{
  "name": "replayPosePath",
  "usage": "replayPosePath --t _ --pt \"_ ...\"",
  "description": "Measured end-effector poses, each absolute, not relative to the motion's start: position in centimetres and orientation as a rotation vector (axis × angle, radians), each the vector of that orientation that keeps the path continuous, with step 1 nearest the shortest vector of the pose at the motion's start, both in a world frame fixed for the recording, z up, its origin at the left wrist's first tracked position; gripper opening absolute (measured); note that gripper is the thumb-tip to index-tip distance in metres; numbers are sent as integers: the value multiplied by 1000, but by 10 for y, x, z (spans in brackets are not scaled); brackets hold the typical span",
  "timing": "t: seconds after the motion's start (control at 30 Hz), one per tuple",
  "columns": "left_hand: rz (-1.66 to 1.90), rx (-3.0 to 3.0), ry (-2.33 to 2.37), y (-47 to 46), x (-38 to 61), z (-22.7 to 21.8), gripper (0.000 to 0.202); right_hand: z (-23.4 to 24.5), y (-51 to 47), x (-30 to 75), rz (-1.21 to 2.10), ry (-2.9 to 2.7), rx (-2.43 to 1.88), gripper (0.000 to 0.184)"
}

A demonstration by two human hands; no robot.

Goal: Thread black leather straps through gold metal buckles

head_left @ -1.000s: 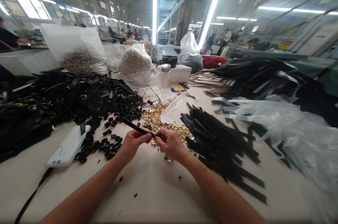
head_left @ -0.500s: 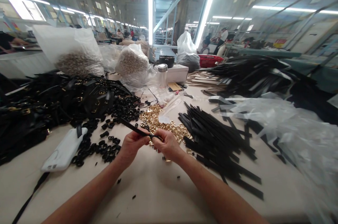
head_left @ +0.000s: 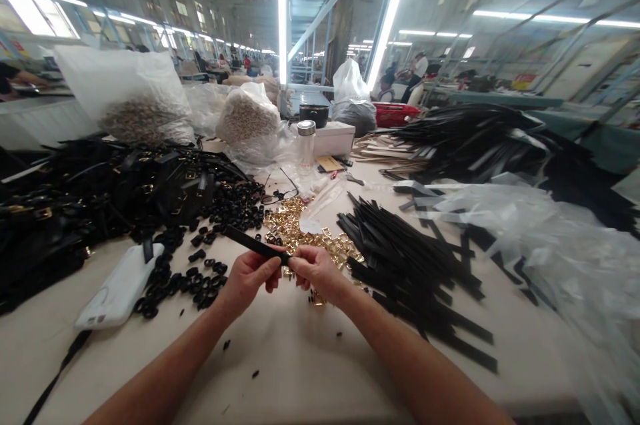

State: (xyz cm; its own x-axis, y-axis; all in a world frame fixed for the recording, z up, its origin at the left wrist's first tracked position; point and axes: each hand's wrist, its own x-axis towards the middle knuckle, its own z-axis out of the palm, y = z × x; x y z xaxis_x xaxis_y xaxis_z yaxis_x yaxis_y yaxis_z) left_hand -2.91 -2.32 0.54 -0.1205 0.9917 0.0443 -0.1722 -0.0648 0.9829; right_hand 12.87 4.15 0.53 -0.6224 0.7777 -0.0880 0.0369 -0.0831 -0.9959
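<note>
A black strap (head_left: 253, 242) slants up to the left out of my left hand (head_left: 253, 278), whose thumb lies along it. My right hand (head_left: 317, 271) pinches the strap's near end, close against the left fingertips. Whether a buckle is at that end is hidden by the fingers. Just beyond my hands spreads a heap of gold buckles (head_left: 287, 219). To the right lies a pile of loose black straps (head_left: 405, 251). Small black loops (head_left: 187, 283) are scattered to the left of my left hand.
Finished-looking black straps with buckles (head_left: 125, 191) are heaped at the left. A white power bank (head_left: 120, 288) with a cable lies nearer. Eyeglasses (head_left: 283, 195), a glass bottle (head_left: 306, 145) and a white box (head_left: 335, 139) stand or lie beyond. Clear plastic sheeting (head_left: 550, 231) covers the right side.
The strap has turned so its broad face shows more, and its near end sits between both hands' fingertips. My hands stay in nearly the same place. The view has shifted slightly.
</note>
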Motion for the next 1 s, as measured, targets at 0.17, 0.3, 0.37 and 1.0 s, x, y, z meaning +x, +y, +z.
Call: replayPosePath --t 0.17,0.3,0.37,1.0 --pt "1387 1112 1186 -24 -25 7 31 4 44 133 1508 -1848 -952 16" --pt "1347 1101 1198 -21 -27 8 32 5 48 138 1571 -1918 -861 16" --pt "1319 1098 1186 -20 -29 8 33 7 50 140 1653 -1919 -804 16" --pt "1316 766 1067 -12 -30 -2 41 0 45 132 1799 -1679 -664 28"
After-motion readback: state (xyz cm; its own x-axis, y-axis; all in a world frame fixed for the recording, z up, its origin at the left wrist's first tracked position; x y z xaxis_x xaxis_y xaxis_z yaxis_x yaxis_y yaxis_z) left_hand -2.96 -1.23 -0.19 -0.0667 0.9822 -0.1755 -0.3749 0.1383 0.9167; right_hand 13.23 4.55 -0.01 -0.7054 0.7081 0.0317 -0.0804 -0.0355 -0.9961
